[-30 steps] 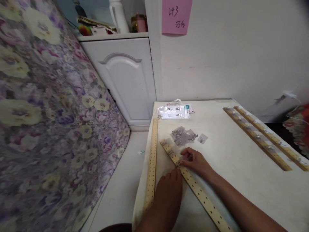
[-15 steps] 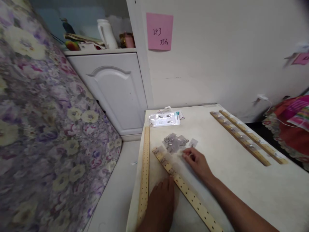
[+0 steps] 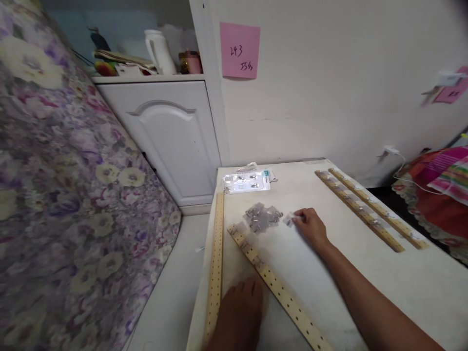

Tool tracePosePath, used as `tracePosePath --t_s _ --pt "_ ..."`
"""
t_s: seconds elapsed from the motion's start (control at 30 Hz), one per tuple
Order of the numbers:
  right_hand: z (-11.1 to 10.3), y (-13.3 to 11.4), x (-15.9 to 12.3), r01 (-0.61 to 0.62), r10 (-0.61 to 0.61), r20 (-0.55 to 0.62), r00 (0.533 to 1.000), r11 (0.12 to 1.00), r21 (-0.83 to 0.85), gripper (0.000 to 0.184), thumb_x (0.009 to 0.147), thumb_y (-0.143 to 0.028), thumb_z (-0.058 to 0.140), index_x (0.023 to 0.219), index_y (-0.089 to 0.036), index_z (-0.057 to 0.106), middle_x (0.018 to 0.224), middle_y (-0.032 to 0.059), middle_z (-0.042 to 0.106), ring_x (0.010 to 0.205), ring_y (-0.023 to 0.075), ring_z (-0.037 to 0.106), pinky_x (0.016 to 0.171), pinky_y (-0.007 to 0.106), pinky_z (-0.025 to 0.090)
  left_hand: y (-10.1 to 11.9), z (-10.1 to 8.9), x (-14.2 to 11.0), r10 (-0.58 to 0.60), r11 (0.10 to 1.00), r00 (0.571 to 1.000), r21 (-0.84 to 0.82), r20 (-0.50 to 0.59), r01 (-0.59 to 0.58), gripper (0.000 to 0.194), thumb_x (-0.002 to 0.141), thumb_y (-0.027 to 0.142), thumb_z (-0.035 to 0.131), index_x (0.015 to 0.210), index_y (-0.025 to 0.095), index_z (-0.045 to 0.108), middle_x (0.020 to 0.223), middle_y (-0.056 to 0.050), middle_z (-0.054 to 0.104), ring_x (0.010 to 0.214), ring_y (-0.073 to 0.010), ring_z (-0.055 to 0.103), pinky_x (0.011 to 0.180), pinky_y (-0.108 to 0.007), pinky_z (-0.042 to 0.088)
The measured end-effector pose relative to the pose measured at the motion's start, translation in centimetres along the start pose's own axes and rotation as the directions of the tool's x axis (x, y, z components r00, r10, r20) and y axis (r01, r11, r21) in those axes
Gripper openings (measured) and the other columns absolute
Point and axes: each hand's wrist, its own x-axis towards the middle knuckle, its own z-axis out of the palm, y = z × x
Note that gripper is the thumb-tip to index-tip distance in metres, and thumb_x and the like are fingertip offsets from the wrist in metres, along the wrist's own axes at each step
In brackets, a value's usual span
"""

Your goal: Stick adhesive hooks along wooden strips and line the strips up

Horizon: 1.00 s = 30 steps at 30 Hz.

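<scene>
My right hand (image 3: pixel 310 228) pinches the edge of a small clear square with a metal hook (image 3: pixel 288 219) on it, apparently an adhesive hook. Left of it is a pile of similar clear adhesive hooks (image 3: pixel 260 217), overlapping one another. A pale perforated wooden strip (image 3: pixel 281 291) lies slantwise in front of me, several clear hooks at its far end. My left hand (image 3: pixel 241 309) rests beside this strip with its fingers extended over the tabletop; whether it touches the strip's edge I cannot make out.
Another perforated strip (image 3: pixel 216 253) runs along the table's left edge. Clear blister packs (image 3: pixel 245 181) lie at the back left. Two strips with hooks attached (image 3: pixel 351 200) lie on the right. A white wall (image 3: pixel 292 117) with a pink note (image 3: pixel 239 50) stands behind the table.
My right hand has moved right, away from the pile's near side, to the separate adhesive hook and has taken hold of it. My left hand has drawn back slightly from the slanted strip.
</scene>
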Motion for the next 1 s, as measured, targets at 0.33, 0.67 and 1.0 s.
tracePosePath --t_s 0.33,0.67,1.0 --pt "-1.6 -1.1 -1.7 -0.039 0.009 0.079 0.997 0.923 0.383 0.032 0.074 -0.039 0.054 0.096 -0.016 0.055 0.061 -0.0045 0.048 0.047 0.0108 0.044 0.046 0.024 0.039 0.2 0.2 -0.1 0.035 0.999 0.998 -0.018 -0.043 -0.036 0.026 0.080 0.003 0.037 0.087 0.015 0.059 0.086 -0.007 0.063 0.082 -0.0213 0.059 0.073 -0.036 0.049" --pt "-0.9 -4.3 -8.9 -0.359 -0.144 0.596 0.790 0.679 0.640 0.030 0.072 -0.033 0.067 0.097 -0.017 0.059 0.054 -0.0076 0.047 0.039 0.0064 0.042 0.039 0.020 0.033 0.5 1.0 -1.3 0.085 0.995 0.996 -0.063 0.041 -0.083 0.034 0.084 0.007 0.037 0.112 0.015 0.054 0.097 -0.010 0.065 0.086 -0.0232 0.061 0.073 -0.039 0.051" --pt "0.3 -3.1 -10.4 -0.384 -0.179 0.715 0.676 0.743 0.549 0.032 0.074 -0.037 0.065 0.098 -0.019 0.057 0.062 -0.0076 0.051 0.042 0.0062 0.050 0.039 0.019 0.038 0.9 1.6 -1.8 0.057 0.998 0.993 -0.047 0.103 -0.052 0.058 0.077 0.000 0.038 0.134 0.009 0.039 0.115 -0.016 0.061 0.099 -0.0272 0.059 0.079 -0.042 0.051"
